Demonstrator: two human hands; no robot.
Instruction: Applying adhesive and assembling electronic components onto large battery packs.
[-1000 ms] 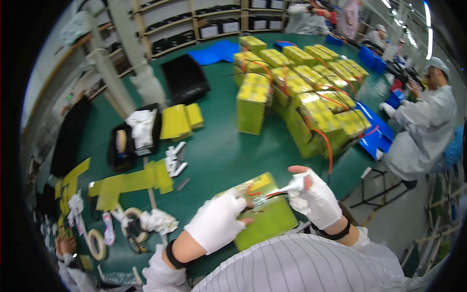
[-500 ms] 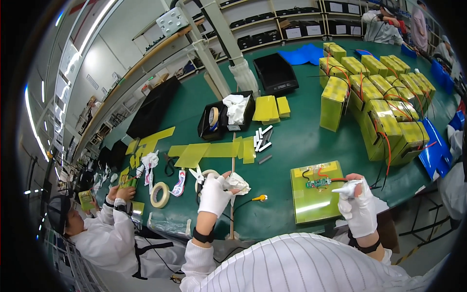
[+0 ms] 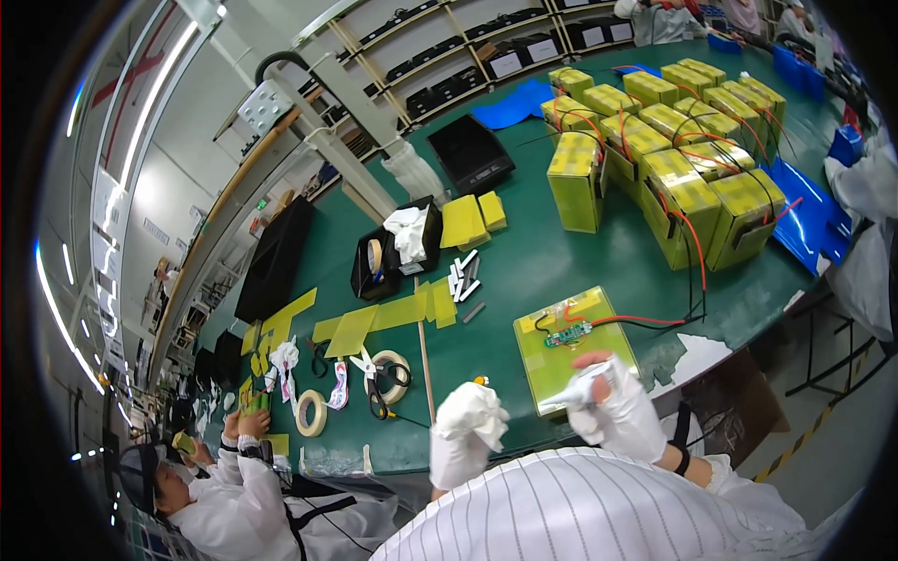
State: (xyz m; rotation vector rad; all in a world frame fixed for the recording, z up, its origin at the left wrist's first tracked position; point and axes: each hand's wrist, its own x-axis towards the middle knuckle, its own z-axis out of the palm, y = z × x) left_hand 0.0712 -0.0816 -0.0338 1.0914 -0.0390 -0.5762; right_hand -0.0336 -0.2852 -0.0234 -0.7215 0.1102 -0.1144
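Both my hands wear white fingertip-less gloves. My left hand (image 3: 456, 458) is closed on a crumpled white tissue (image 3: 475, 409) above the near table edge. My right hand (image 3: 625, 416) grips a white squeeze tube (image 3: 582, 387), its pointed nozzle toward the left. Below that tube lies a flat yellow-green wrapped battery pack (image 3: 608, 309), partly hidden by the hand. On the pack sits a small green circuit board (image 3: 568, 335) with red and black wires (image 3: 645, 322) running off to the right.
Many wrapped battery packs (image 3: 576, 187) with wires stand at back right, beside blue sheeting (image 3: 795, 215). Scissors (image 3: 372, 379), tape rolls (image 3: 311, 412), yellow sheets (image 3: 354, 329), white strips (image 3: 458, 279) and black bins (image 3: 470, 154) lie leftward. A co-worker (image 3: 201, 496) works at far left.
My left hand has picked the tissue up from the table and drawn it toward my body. My right hand, still with the tube, has come nearer and lower. The view has shifted.
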